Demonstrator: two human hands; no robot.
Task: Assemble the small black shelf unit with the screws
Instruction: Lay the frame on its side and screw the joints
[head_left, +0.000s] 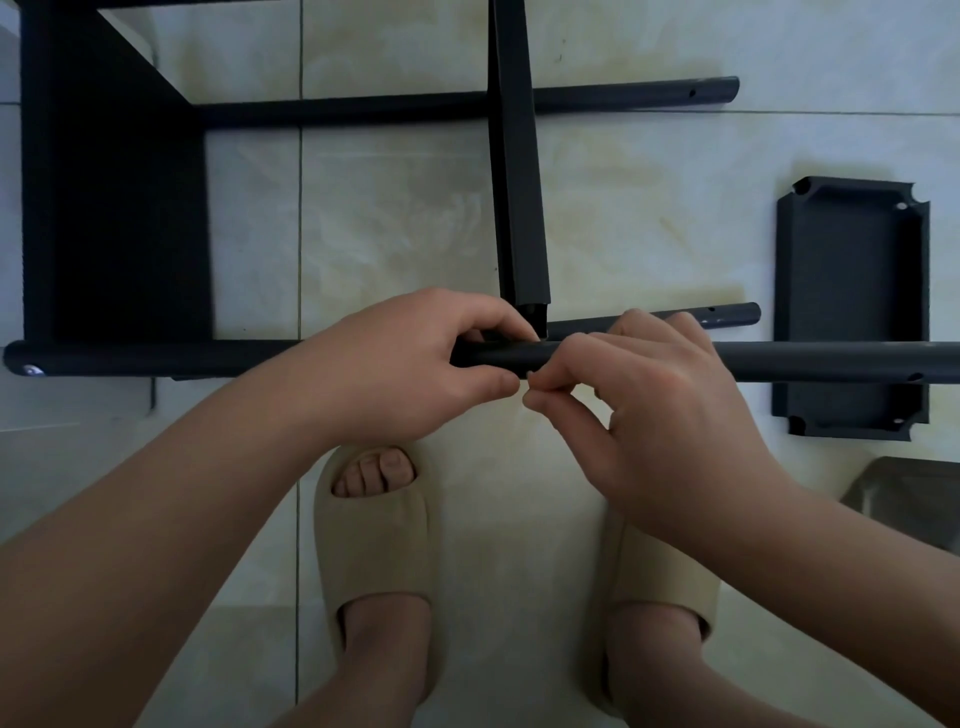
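The black shelf unit lies on its side on the tiled floor, with one shelf panel at the left and a second panel seen edge-on in the middle. A black tube runs across the front. My left hand grips this tube where the middle panel meets it. My right hand rests against the tube right beside it, thumb and forefinger pinched together at the tube's near side; whatever they pinch is hidden. Two more tubes, one at the back and one behind my hands, run parallel.
A loose black shelf tray with notched corners lies on the floor at the right, under the front tube. A grey bag sits at the right edge. My feet in beige slippers stand just below the hands.
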